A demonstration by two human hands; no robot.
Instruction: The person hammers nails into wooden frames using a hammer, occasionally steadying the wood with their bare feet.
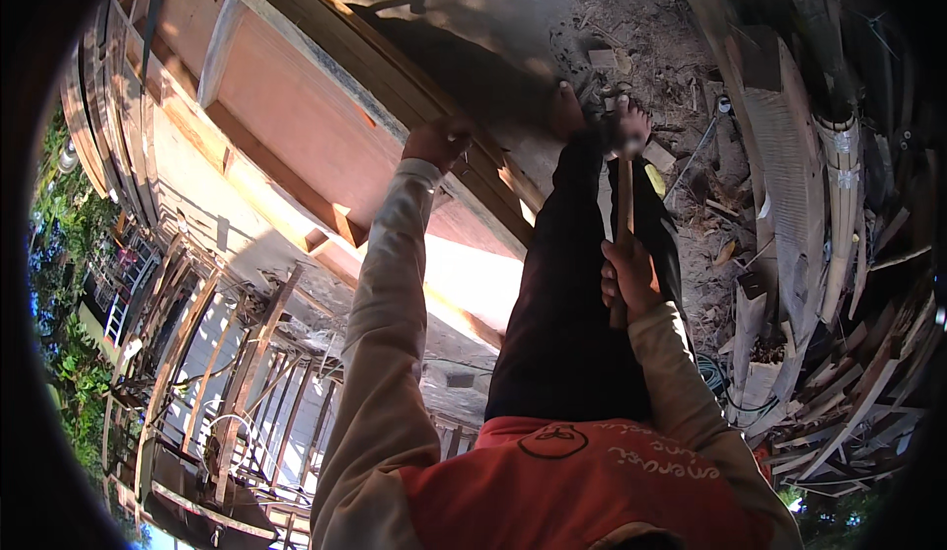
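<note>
My right hand [631, 276] is wrapped round the wooden handle of a hammer [624, 200]. The hammer's blurred head shows against my bare foot, farther from me than the hand. To the left, my left hand [436, 146] rests at the top edge of a long wooden frame [326, 67]. Its fingers are curled together over the timber; what is between them, if anything, is too small to tell. Reddish-brown panel sheet [291, 146] fills the frame between its crosspieces.
Wood scraps and chips litter the ground [710, 205] by my feet. Stacked offcuts [848, 402] and upright boards [784, 155] stand on the right. At the lower left is a lattice of thin timbers [237, 402], with green plants beyond.
</note>
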